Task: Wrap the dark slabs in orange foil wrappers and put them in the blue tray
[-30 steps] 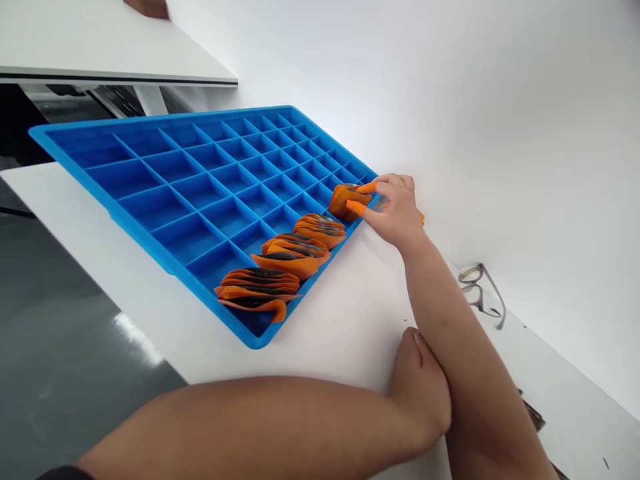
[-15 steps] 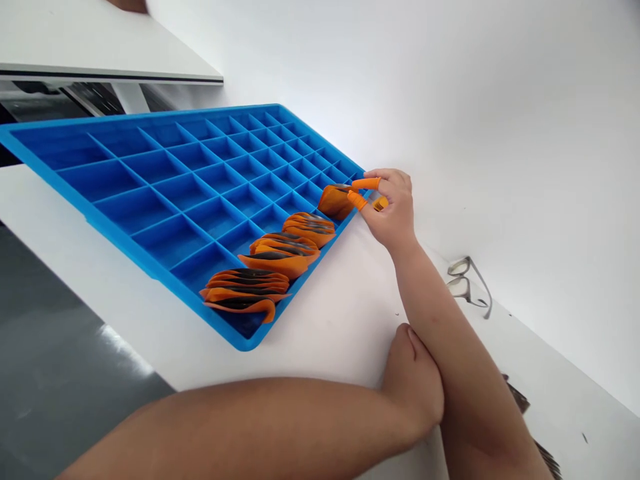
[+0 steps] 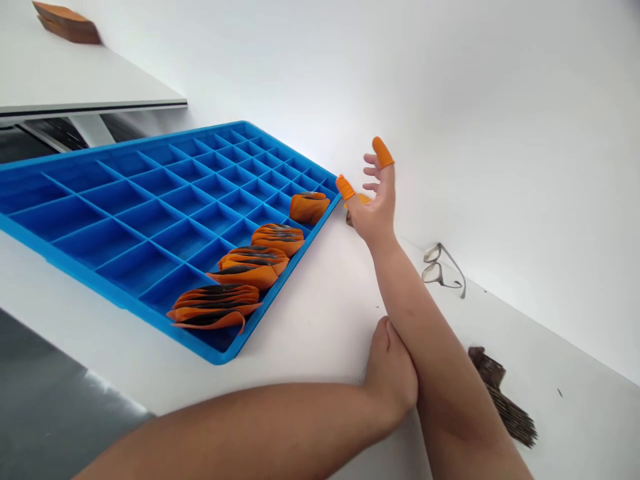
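A large blue tray [image 3: 114, 307] with many square compartments lies tilted across the view. Along its near right side, several compartments hold bunches of thin orange-and-dark pieces [image 3: 220, 307]. The farthest of these holds a smaller orange bunch [image 3: 309, 208]. My right hand [image 3: 375, 193], with orange covers on thumb and forefinger, is raised just off the tray's right edge, fingers apart and holding nothing. Partly hidden behind it is an orange and brown item [image 3: 351, 218]. My left hand [image 3: 393, 370] is bent against my right forearm; its fingers are hidden.
Glasses [image 3: 440, 272] lie on the white table right of my forearm. Nearer is a pile of dark brown strips [image 3: 510, 410]. At the upper left, a raised white surface [image 3: 100, 80] bears an orange-brown stack [image 3: 70, 25]. A white wall [image 3: 475, 133] rises behind.
My right hand has let go of the orange bunch in the far compartment, moved away from it and spread its fingers. The view has shifted, showing more of the stack and strips.
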`<state>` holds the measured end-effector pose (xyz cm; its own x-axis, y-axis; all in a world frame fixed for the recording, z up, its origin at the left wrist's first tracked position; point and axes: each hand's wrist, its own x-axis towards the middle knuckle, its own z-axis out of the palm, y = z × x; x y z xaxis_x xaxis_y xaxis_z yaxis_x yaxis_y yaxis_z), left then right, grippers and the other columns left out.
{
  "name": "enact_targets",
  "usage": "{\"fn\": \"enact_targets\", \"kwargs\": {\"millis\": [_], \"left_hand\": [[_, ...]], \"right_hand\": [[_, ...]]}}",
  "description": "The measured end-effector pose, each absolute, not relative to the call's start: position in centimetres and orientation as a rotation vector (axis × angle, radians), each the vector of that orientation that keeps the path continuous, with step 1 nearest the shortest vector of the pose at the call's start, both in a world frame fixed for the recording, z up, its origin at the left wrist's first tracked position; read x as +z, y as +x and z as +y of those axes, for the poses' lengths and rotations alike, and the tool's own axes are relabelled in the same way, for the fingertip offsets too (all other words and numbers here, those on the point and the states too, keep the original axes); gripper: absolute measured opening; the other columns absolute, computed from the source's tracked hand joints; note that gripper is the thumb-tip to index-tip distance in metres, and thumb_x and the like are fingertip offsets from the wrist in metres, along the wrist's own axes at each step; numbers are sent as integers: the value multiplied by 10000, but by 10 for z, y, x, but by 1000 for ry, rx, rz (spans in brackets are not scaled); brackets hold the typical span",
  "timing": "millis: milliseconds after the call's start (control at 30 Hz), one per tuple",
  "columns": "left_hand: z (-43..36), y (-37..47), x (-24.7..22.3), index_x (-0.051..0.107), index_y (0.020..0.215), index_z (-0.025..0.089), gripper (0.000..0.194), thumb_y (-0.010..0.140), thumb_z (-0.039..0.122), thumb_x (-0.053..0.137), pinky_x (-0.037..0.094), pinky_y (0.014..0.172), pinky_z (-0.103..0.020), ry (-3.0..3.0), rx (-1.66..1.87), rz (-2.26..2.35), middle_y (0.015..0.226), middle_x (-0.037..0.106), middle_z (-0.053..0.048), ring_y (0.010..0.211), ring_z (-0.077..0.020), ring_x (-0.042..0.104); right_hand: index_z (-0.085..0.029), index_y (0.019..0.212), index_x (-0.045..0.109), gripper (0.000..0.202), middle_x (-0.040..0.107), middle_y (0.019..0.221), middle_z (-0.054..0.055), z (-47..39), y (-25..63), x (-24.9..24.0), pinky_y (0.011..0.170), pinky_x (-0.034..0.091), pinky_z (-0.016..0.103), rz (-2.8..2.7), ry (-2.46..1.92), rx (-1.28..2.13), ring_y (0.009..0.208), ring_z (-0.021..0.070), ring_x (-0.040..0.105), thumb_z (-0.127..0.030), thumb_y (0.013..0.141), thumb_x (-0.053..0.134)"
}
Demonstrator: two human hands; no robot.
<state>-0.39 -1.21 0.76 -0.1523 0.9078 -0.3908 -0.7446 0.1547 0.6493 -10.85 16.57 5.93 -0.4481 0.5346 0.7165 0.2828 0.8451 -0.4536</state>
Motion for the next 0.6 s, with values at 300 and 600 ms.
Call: {"fn": "enact_targets", "kwargs": {"millis": [300,600], "left_hand": [[-7,-8,14,641,917,157,289,982,348,434,537,950,-466,126,1466,980,1054,750,-137,1068,-316,678],[-10,-7,17,678,951,164,338,946,409,445,537,965,-422,192,1514,966,1071,765,-120,1127,-305,658]], "right_hand": [[-262,1475,491,644,602,1475,56,172,-120,34,1200,421,483,-2513,-457,595,1382,276,541,-417,876,670],[-261,1575,299,760,561,1467,69,168,-125,46,1211,413,436,-2291,-615,724,1425,221,493,-706,1004,63]]}}
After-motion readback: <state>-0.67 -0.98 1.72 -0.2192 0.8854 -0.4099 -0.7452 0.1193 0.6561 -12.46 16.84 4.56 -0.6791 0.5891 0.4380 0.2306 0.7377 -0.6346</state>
